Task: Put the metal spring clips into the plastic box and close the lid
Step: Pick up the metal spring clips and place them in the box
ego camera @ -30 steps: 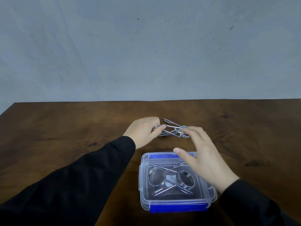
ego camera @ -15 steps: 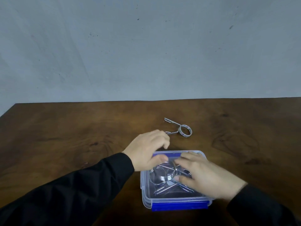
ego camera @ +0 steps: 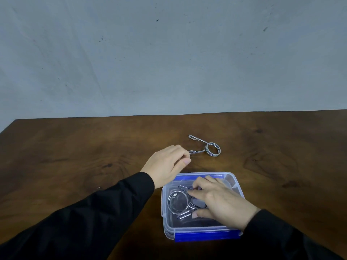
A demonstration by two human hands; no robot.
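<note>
Plastic box [ego camera: 170,225] sits near the front edge of the tabletop [ego camera: 75,147], about mid-width, blue latches front and back. No lid in view, or none I can make out.

Right hand [ego camera: 223,201] is down inside the box, fingers spread flat over the spring clips in the box [ego camera: 177,202]; pressing or arranging rather than pinching. Whether it grips any wire I cannot tell, since the palm hides the contact.

Left hand [ego camera: 168,164] is just behind the box's back left corner, fingers curled loosely, fingertips touching or nearly touching the lower handle of the loose clip [ego camera: 205,147]. Not clearly clamped on it.

The loose clip lies flat on the tabletop, behind the box toward the middle, coil to the right, two handles splayed to the left.

Handling, as a judgement: stiff chromed wire, fairly weighty for its size, smooth and likely slippery. Best taken by one handle near the coil, or by the coil itself (squeezing both handles only fights the spring). It could snag on the clips already in the box, so lay it flat.
</note>
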